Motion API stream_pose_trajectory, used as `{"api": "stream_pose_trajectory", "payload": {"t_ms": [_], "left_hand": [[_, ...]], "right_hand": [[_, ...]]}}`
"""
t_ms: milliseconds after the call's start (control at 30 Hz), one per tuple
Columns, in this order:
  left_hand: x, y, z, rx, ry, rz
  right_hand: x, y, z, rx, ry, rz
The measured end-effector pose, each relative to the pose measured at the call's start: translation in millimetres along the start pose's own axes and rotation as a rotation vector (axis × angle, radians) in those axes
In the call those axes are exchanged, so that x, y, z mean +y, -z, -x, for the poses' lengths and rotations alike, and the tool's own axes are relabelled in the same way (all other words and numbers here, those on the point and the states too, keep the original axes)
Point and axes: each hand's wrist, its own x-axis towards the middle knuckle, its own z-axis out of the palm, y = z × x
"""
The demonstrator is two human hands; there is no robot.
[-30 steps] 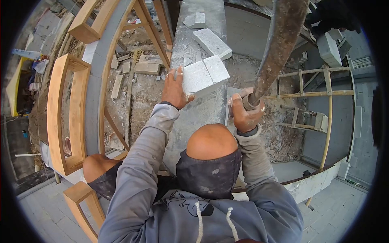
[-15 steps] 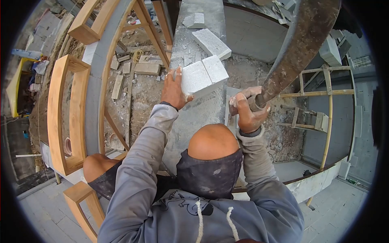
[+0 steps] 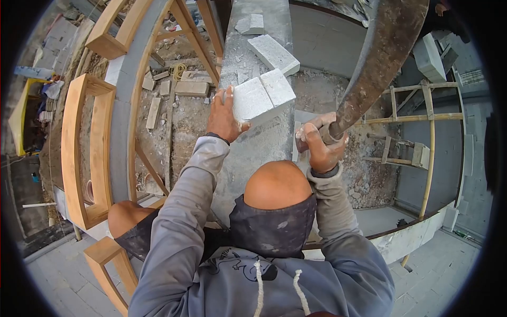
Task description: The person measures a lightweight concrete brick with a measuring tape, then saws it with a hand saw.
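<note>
My left hand [image 3: 224,115] grips the left end of a white lightweight block [image 3: 253,99], thumb at its near edge and fingers along its far side. A dark split line crosses this block and sets off a smaller end piece [image 3: 278,87] on the right, which sits close against it. In my closed right hand [image 3: 323,141] is the handle of a machete [image 3: 377,68] with a broad, curved, rusty blade. The blade rises toward the upper right, apart from the block. Both pieces rest on a dusty grey ledge [image 3: 259,138] in front of my knee.
Another white block [image 3: 273,54] and a broken chunk [image 3: 250,24] lie farther along the ledge. Wooden frames [image 3: 77,153] stand to the left above rubble-strewn ground. A bamboo ladder-like frame [image 3: 431,153] stands at right. Part of another person [image 3: 442,9] shows at the top right.
The machete blade has shifted slightly left in view. The whole scene has moved a little, and part of another person now shows at top right. Both hands keep their grips.
</note>
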Motion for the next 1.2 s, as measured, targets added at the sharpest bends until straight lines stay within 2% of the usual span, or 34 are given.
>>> {"api": "stream_pose_trajectory", "payload": {"t_ms": [67,100,133,200,233,300,333,400,433,467,533,600,667,767,800,867,900,967,1100,1167,1200], "left_hand": [[-2,-1,1,0.007,-0.005,-0.002],[-5,-5,1,0.031,-0.029,-0.017],[-4,-5,1,0.056,-0.053,-0.033],[-5,-2,-10,0.087,-0.062,-0.014],[-8,-6,-1,0.066,-0.055,0.008],[-7,-8,2,0.046,-0.047,0.007],[-6,-6,0,0.049,-0.036,0.010],[-1,-1,1,-0.008,0.015,-0.028],[-4,-4,0,0.035,-0.016,-0.014],[-5,-6,0,0.073,-0.046,0.000],[-4,-7,1,0.065,-0.039,-0.006],[-5,-7,1,0.070,-0.032,-0.014],[-5,-8,0,0.081,-0.043,-0.023],[-3,-6,-1,0.067,-0.021,-0.033],[-4,-7,5,0.048,-0.014,-0.038],[1,-1,1,-0.003,0.010,0.003],[1,-1,-3,0.004,0.007,0.006],[-2,-3,0,0.020,-0.012,0.039],[0,-2,1,0.017,0.017,-0.001],[0,-2,0,0.019,-0.001,-0.009],[-1,-2,-3,0.023,0.000,-0.010]], "right_hand": [[58,10,7,-0.025,0.050,0.323],[93,9,14,-0.103,-0.148,0.512],[99,9,19,-0.096,-0.144,0.511],[115,8,14,-0.191,-0.241,0.706],[112,8,21,-0.199,-0.263,0.702],[90,8,14,-0.190,-0.556,0.475],[78,9,9,-0.190,-0.550,0.474],[59,13,11,-0.145,-0.389,0.329],[58,18,8,-0.146,-0.180,0.364],[50,19,6,-0.147,-0.189,0.364],[29,19,1,-0.081,-0.049,0.165],[47,13,7,-0.063,-0.054,0.128],[104,13,16,-0.163,-0.305,0.510],[103,10,10,-0.257,-0.394,0.642],[101,12,17,-0.260,-0.415,0.637],[66,10,7,-0.180,-0.549,0.361],[52,10,0,-0.180,-0.542,0.363],[35,12,-1,-0.173,-0.192,0.257],[88,14,8,-0.094,-0.054,0.256],[112,13,12,-0.255,-0.428,0.484],[116,15,10,-0.258,-0.425,0.483]]}}
